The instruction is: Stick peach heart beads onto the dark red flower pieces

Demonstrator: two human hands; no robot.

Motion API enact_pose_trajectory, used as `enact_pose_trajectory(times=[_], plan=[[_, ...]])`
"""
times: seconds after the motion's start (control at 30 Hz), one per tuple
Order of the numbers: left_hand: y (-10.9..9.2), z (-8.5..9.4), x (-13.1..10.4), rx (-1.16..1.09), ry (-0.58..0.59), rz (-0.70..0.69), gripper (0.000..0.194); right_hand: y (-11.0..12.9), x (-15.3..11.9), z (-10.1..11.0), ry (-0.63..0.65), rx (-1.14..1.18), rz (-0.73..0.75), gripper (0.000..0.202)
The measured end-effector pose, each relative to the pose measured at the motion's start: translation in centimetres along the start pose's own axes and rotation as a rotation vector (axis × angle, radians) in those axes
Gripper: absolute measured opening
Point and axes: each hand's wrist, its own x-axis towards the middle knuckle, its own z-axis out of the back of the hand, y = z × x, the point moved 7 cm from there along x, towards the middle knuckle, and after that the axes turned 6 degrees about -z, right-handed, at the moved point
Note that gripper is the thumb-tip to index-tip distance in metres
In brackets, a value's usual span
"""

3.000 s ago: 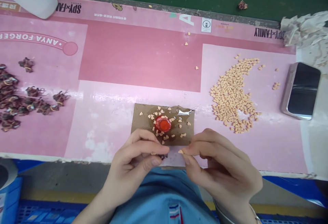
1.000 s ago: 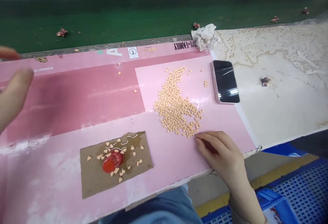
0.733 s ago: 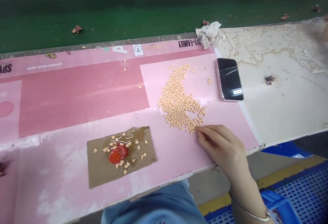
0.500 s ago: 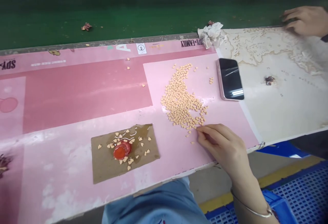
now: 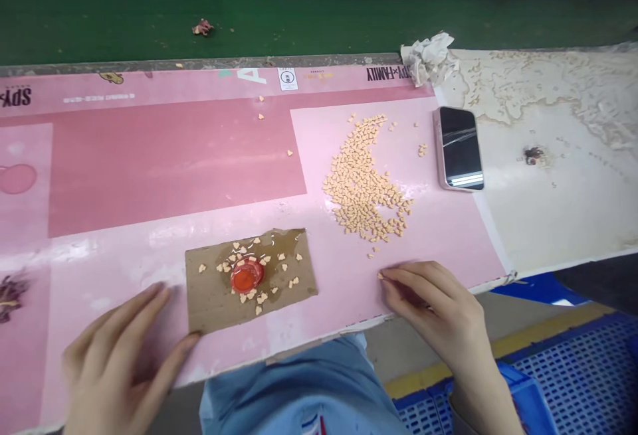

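My right hand (image 5: 433, 302) rests low on the pink tabletop, thumb and forefinger closed around a small beige piece (image 5: 380, 276). Beyond it spreads a pile of similar beige pieces (image 5: 353, 189). My left hand (image 5: 114, 355) has its fingers apart and holds nothing; its thumb is by the lower left corner of a brown cardboard sheet (image 5: 209, 309). On the cardboard sit a red round cap-like dish (image 5: 246, 275) and a glossy, wet-looking smear (image 5: 284, 242). Several loose beige pieces lie scattered around the dish.
A phone (image 5: 461, 148) lies right of the pile, with crumpled white paper (image 5: 428, 58) behind it. Dark reddish scraps (image 5: 10, 299) lie at the far left. A green surface (image 5: 299, 16) runs along the back. A blue crate (image 5: 528, 395) stands below, right.
My left hand has come into view beside the cardboard. My right hand has drawn slightly away from the pile, toward the front edge. Another person's hand at the far right has left the view.
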Motion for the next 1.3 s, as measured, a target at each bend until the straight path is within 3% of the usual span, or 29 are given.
enact_pose_trajectory(times=[0.13, 0.27, 0.87, 0.97, 1.13, 1.3], plan=[[-2.0, -1.1, 1.7, 0.057, 0.005, -0.05, 0.069, 0.1, 0.0, -0.2, -0.015, -0.03, 0.023, 0.015], [-2.6, -1.4, 2.3, 0.061, 0.021, -0.108, 0.07, 0.3, 0.0, -0.5, -0.012, -0.054, 0.039, 0.016], [-4.0, -1.5, 1.1, 0.057, 0.034, -0.145, 0.068, 0.3, 0.4, -0.5, -0.015, 0.058, 0.012, 0.014], [-4.1, -1.4, 0.8, 0.055, 0.039, -0.131, 0.061, 1.3, 0.9, -1.0, -0.006, 0.12, 0.017, 0.012], [-4.2, -1.3, 1.1, 0.049, 0.047, -0.138, 0.044, 5.2, 1.9, -3.2, 0.015, 0.327, 0.056, 0.016], [-4.2, -1.4, 1.3, 0.063, 0.082, -0.195, 0.042, 6.6, 1.7, -4.6, 0.001, 0.384, -0.034, 0.017]])
